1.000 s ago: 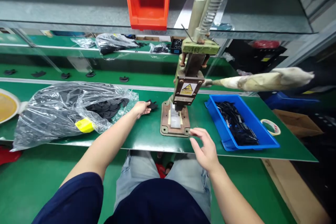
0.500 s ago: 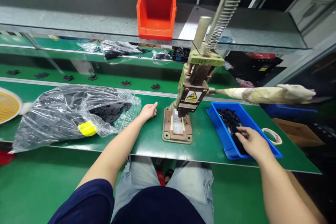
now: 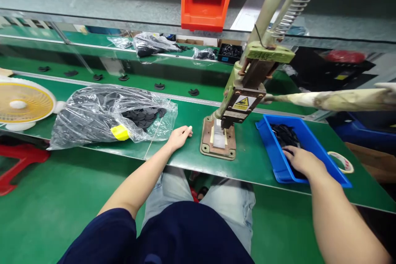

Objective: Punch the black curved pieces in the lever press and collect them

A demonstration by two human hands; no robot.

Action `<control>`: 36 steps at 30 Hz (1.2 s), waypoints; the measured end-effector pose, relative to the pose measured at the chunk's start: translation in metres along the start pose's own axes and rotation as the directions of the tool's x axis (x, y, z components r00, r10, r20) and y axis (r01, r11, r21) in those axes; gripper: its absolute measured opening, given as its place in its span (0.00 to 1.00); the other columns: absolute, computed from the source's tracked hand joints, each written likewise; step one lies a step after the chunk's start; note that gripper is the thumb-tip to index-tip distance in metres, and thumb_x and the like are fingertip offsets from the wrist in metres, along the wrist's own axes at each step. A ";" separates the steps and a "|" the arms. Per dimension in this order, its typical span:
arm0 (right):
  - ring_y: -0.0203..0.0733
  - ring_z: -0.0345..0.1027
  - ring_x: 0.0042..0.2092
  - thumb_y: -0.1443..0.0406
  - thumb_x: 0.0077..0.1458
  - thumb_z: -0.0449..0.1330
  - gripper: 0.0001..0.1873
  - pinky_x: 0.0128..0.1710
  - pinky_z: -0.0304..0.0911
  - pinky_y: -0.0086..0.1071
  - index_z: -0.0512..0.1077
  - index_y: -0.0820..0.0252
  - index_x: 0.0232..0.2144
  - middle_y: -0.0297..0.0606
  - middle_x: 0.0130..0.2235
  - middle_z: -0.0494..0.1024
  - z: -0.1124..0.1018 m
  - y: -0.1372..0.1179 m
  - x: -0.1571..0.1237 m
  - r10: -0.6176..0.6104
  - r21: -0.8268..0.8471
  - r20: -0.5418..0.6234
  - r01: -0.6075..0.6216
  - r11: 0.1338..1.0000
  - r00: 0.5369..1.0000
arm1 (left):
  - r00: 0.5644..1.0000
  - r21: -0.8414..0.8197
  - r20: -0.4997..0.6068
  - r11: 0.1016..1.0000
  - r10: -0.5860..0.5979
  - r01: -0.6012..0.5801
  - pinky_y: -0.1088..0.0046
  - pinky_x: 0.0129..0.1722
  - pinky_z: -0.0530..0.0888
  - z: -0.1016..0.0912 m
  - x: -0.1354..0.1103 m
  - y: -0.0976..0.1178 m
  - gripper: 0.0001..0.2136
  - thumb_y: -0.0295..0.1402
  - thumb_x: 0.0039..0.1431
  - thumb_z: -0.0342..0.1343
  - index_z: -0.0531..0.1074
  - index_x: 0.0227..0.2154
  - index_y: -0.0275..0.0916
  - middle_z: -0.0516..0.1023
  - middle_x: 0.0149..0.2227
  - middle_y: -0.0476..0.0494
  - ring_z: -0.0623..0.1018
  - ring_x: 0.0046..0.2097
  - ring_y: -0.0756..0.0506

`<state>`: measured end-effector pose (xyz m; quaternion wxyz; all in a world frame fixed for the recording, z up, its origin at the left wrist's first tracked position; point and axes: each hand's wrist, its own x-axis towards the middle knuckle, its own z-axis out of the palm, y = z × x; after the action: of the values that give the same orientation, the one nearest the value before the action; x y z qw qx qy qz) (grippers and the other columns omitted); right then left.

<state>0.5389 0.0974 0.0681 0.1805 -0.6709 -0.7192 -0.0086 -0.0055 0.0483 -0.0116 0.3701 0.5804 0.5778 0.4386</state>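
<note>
My left hand (image 3: pixel 180 137) rests on the green bench with its fingers curled closed and the thumb on top; whatever they may hold is hidden. It lies between a clear plastic bag (image 3: pixel 89 111) of black curved pieces (image 3: pixel 142 117) and a hand press (image 3: pixel 244 95). On the press base (image 3: pixel 204 148) sits a pale plate (image 3: pixel 219 137) under the tool. My right hand (image 3: pixel 305 161) reaches into a blue bin (image 3: pixel 269 144), thumb and forefinger slightly apart over black pieces (image 3: pixel 284 134). The other fingertips are hidden.
A tape roll (image 3: pixel 342 161) lies right of the bin. The press's wrapped lever (image 3: pixel 337 100) sticks out rightward. An orange bin (image 3: pixel 204 12) stands on the shelf above. Several black pieces (image 3: pixel 159 86) lie in a row behind the bench edge. A fan (image 3: pixel 24 103) is far left.
The camera view has shifted, bringing more of the fan into sight. My right hand has gone slightly deeper into the blue bin. My left hand keeps its curled pose on the bench.
</note>
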 end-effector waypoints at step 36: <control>0.35 0.71 0.24 0.39 0.62 0.59 0.27 0.28 0.69 0.31 0.72 0.56 0.31 0.31 0.22 0.78 0.032 -0.233 -0.118 0.027 0.922 0.273 -0.270 0.276 0.962 | 0.802 0.000 0.290 0.838 0.522 -0.545 0.63 0.48 0.79 0.061 -0.083 0.120 0.18 0.39 0.71 0.60 0.75 0.61 0.45 0.82 0.48 0.39 0.81 0.46 0.43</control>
<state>0.3094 -0.0309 0.0602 0.4689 -0.4924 -0.5306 0.5061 0.0974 -0.0367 0.0734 0.2846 0.7901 0.3508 0.4144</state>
